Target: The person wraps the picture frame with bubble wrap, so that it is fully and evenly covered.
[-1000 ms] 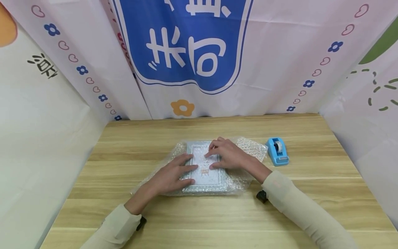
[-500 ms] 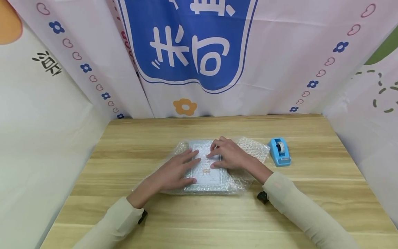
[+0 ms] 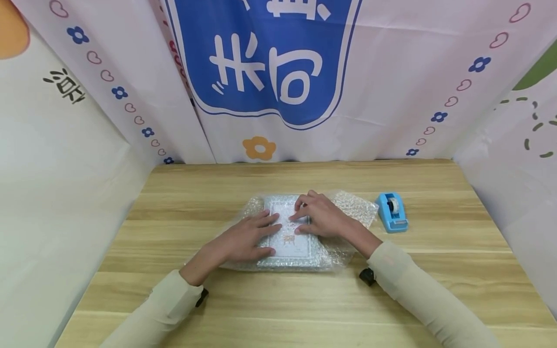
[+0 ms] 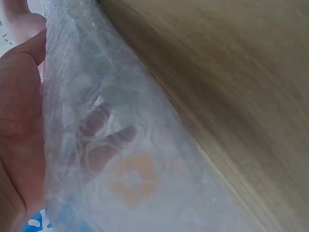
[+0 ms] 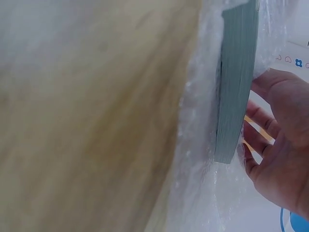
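A flat, book-like item [image 3: 290, 247] with a pale bordered face and a small orange drawing lies on the table, covered by bubble wrap [image 3: 358, 209]. My left hand [image 3: 245, 239] rests on its left part, fingers spread over the film. On the right part, my right hand [image 3: 322, 216] touches the face with thumb and bent fingertips. The right wrist view shows the item's grey-green side edge [image 5: 235, 87], with the right hand [image 5: 285, 140] along its upper face. In the left wrist view, loose bubble wrap [image 4: 116, 106] hides part of the left hand [image 4: 21, 125].
A blue tape dispenser [image 3: 393, 212] with a white roll stands just right of the wrap. The wooden table [image 3: 278, 309] meets a printed cloth [image 3: 370, 96] behind, with white sheets on both sides.
My left hand has slid slightly inward and up across the wrapped item. The right hand keeps its place on it, and the head view has shifted a little.
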Available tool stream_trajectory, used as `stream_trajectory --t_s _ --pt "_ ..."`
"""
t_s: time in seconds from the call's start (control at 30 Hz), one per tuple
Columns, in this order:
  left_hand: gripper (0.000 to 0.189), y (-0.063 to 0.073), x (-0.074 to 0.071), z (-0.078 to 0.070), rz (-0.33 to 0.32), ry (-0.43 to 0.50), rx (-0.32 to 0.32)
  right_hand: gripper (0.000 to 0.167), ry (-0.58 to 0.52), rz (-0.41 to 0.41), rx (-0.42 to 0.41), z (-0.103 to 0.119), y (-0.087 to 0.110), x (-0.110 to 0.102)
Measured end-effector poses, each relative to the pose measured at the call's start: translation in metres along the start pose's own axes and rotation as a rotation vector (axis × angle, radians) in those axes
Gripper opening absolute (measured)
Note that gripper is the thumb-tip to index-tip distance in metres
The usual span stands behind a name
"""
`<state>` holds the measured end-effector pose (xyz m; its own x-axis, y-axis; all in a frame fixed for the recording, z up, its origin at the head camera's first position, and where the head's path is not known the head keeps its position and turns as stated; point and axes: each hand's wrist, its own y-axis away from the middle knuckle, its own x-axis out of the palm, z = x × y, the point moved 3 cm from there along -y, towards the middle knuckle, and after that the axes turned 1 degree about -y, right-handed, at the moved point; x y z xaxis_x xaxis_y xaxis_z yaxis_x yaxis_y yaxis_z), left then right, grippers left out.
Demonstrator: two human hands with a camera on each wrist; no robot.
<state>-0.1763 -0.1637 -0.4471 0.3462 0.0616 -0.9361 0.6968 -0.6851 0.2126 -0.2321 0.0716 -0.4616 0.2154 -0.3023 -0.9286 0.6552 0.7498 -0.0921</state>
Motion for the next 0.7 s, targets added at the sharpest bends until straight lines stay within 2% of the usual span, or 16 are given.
stream_trajectory --t_s 0.53,0.7 --pt "0.070 -0.0006 0.0020 0.0021 -0.004 0.055 -0.015 0.039 -0.012 0.002 0.022 0.0021 0.0040 0.0012" --pt "0.070 -0.0008 0.0021 0.0025 -0.014 0.055 -0.014 0.047 -0.027 0.002 0.030 0.0061 0.0053 -0.0006"
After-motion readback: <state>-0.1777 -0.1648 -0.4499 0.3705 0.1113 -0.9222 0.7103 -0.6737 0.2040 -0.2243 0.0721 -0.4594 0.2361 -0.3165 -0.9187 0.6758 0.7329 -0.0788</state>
